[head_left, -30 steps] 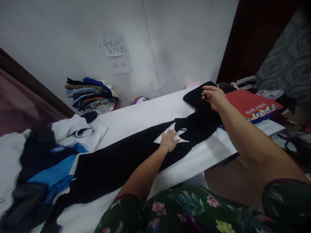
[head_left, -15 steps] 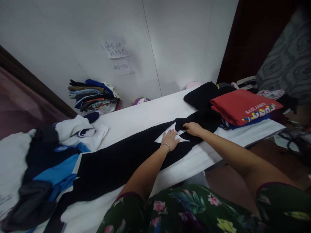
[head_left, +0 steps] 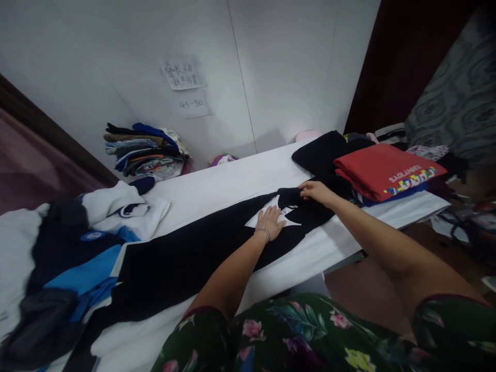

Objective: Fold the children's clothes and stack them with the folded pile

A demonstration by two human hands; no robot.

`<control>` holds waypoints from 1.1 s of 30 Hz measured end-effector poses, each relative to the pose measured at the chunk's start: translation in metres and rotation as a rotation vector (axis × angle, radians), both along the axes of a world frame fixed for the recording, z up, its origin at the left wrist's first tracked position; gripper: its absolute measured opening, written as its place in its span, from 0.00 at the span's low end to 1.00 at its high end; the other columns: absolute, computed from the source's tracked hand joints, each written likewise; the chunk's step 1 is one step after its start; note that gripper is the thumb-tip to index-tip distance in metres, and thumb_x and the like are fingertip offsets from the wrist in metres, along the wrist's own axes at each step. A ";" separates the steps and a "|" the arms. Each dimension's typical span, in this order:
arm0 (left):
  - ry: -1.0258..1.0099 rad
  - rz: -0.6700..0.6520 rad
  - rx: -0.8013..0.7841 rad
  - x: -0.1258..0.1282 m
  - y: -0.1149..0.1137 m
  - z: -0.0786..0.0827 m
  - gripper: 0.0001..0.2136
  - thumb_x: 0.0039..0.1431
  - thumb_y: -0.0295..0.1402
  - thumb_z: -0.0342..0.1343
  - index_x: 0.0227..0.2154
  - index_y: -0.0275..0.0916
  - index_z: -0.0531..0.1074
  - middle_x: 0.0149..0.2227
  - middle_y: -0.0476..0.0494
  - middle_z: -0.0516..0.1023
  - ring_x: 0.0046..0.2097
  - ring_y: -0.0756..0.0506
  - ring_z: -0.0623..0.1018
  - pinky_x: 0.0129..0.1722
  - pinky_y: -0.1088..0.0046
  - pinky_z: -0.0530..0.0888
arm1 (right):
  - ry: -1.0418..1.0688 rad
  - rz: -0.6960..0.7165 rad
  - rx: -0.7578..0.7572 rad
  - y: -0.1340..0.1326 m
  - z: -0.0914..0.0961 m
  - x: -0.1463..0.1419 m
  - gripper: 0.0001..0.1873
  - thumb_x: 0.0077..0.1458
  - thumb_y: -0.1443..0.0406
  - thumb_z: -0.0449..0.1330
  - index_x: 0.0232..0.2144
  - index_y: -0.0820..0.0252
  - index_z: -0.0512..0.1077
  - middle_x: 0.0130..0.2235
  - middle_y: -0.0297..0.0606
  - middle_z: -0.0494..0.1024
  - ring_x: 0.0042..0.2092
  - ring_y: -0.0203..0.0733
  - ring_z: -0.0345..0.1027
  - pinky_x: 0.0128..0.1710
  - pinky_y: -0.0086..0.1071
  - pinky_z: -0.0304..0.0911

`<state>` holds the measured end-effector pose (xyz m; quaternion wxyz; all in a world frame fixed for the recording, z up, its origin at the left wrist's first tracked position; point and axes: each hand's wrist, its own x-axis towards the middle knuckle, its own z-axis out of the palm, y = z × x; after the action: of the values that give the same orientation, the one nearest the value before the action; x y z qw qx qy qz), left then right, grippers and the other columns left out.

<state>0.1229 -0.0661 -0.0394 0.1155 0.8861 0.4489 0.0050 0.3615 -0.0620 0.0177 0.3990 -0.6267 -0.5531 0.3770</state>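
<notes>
Blue-white jacket heap (head_left: pixel 83 268), left end of white-covered table (head_left: pixel 228 201). Black garment (head_left: pixel 186 253) laid flat on table, L hand (head_left: pixel 270 222) open, palm down on white panel (head_left: pixel 259 219), pinning it. R hand (head_left: pixel 318 191) on black cloth at far end, prob. pinching, grip unclear. Folded red tee (head_left: pixel 387 170) just beyond.

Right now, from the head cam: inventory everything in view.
black garment: 1, black with white panel, spread along table
white-covered table: 1, white, centre
folded red shirt: 1, red with coloured print, far right of table
folded black cloth: 1, black, beside red shirt
clothes stack: 1, mixed colours, against wall
blue-and-navy garment: 1, blue and navy, lower left
paper notes: 2, white, on wall
left hand: 1, bare, flat on white panel
right hand: 1, bare, on black garment
</notes>
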 end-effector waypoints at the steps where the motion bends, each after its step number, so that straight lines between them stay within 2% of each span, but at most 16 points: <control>1: -0.001 0.001 0.001 0.000 0.000 0.000 0.29 0.62 0.49 0.36 0.63 0.43 0.50 0.67 0.47 0.45 0.67 0.43 0.44 0.63 0.53 0.43 | -0.128 0.039 -0.004 -0.001 -0.005 -0.007 0.14 0.47 0.71 0.60 0.40 0.63 0.73 0.28 0.35 0.76 0.28 0.34 0.69 0.32 0.29 0.66; 4: -0.003 0.004 0.007 0.000 -0.001 0.001 0.29 0.62 0.48 0.36 0.63 0.42 0.50 0.67 0.46 0.46 0.67 0.43 0.45 0.63 0.53 0.44 | -0.315 0.106 -0.009 -0.004 -0.023 -0.031 0.21 0.43 0.72 0.62 0.43 0.61 0.73 0.30 0.35 0.77 0.34 0.40 0.70 0.37 0.31 0.63; 7: -0.008 0.006 0.015 -0.001 -0.002 0.002 0.30 0.62 0.48 0.36 0.64 0.42 0.48 0.67 0.45 0.46 0.67 0.43 0.46 0.63 0.53 0.45 | -0.343 0.134 -0.006 -0.006 -0.033 -0.049 0.27 0.39 0.75 0.62 0.45 0.60 0.73 0.31 0.37 0.77 0.39 0.43 0.69 0.40 0.32 0.61; 10: -0.005 -0.001 0.039 -0.002 -0.003 0.001 0.29 0.62 0.48 0.37 0.64 0.44 0.48 0.67 0.44 0.47 0.67 0.43 0.46 0.63 0.52 0.46 | -0.318 0.195 -0.016 -0.004 -0.033 -0.054 0.30 0.38 0.77 0.61 0.47 0.60 0.72 0.31 0.36 0.77 0.37 0.40 0.69 0.38 0.31 0.61; 13: 0.008 -0.006 0.049 -0.002 -0.003 0.001 0.27 0.62 0.48 0.37 0.63 0.47 0.50 0.67 0.45 0.47 0.67 0.43 0.46 0.62 0.53 0.46 | -0.138 0.261 -0.045 -0.003 -0.026 -0.046 0.30 0.41 0.74 0.61 0.50 0.60 0.69 0.32 0.33 0.76 0.33 0.35 0.69 0.36 0.28 0.63; 17: 0.006 0.004 0.027 -0.001 -0.003 0.001 0.27 0.62 0.48 0.36 0.63 0.48 0.49 0.67 0.45 0.47 0.67 0.43 0.46 0.63 0.53 0.45 | 0.258 0.301 -0.115 -0.005 -0.016 -0.024 0.26 0.39 0.72 0.62 0.45 0.62 0.70 0.27 0.30 0.74 0.29 0.32 0.66 0.35 0.28 0.62; 21: -0.011 0.003 0.017 -0.001 -0.002 0.000 0.27 0.62 0.49 0.36 0.63 0.49 0.48 0.67 0.46 0.45 0.67 0.44 0.45 0.63 0.53 0.45 | 0.379 0.304 -0.149 -0.006 -0.010 -0.003 0.25 0.36 0.72 0.63 0.42 0.62 0.72 0.24 0.29 0.71 0.26 0.30 0.63 0.29 0.27 0.59; 25: -0.024 0.011 0.018 -0.001 -0.003 0.000 0.28 0.62 0.50 0.35 0.63 0.47 0.49 0.67 0.46 0.45 0.67 0.43 0.45 0.63 0.54 0.45 | 0.544 0.221 -0.129 -0.010 -0.010 0.010 0.23 0.39 0.66 0.64 0.42 0.61 0.72 0.25 0.30 0.71 0.27 0.33 0.65 0.33 0.30 0.63; 26: -0.025 0.014 0.017 -0.001 -0.003 0.000 0.28 0.62 0.50 0.35 0.63 0.47 0.49 0.67 0.46 0.46 0.67 0.44 0.45 0.63 0.54 0.45 | 0.520 0.218 -0.141 -0.011 -0.011 0.011 0.23 0.41 0.64 0.64 0.43 0.61 0.72 0.24 0.30 0.71 0.28 0.34 0.66 0.34 0.31 0.63; 28: -0.025 0.015 0.017 -0.001 -0.003 0.000 0.28 0.62 0.50 0.36 0.63 0.47 0.50 0.67 0.46 0.46 0.67 0.44 0.45 0.63 0.54 0.45 | 0.312 0.235 -0.172 -0.012 -0.011 0.007 0.25 0.43 0.59 0.64 0.46 0.61 0.71 0.24 0.31 0.71 0.28 0.36 0.66 0.35 0.33 0.63; 30: -0.022 0.014 0.017 -0.001 -0.003 0.000 0.28 0.62 0.50 0.36 0.63 0.46 0.50 0.67 0.46 0.46 0.67 0.44 0.45 0.63 0.54 0.45 | -0.055 0.245 -0.178 -0.011 -0.012 -0.003 0.28 0.41 0.58 0.66 0.46 0.62 0.71 0.27 0.35 0.74 0.30 0.39 0.68 0.35 0.33 0.62; 33: -0.020 0.016 0.019 -0.002 -0.003 0.000 0.29 0.61 0.50 0.36 0.63 0.45 0.50 0.67 0.47 0.46 0.67 0.44 0.45 0.63 0.54 0.44 | -0.512 0.218 -0.121 -0.006 -0.012 -0.018 0.27 0.37 0.64 0.68 0.44 0.62 0.74 0.35 0.41 0.77 0.37 0.45 0.70 0.38 0.33 0.62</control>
<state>0.1212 -0.0691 -0.0390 0.1114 0.8834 0.4548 0.0193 0.3435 -0.0685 0.0059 0.1653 -0.6610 -0.6765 0.2794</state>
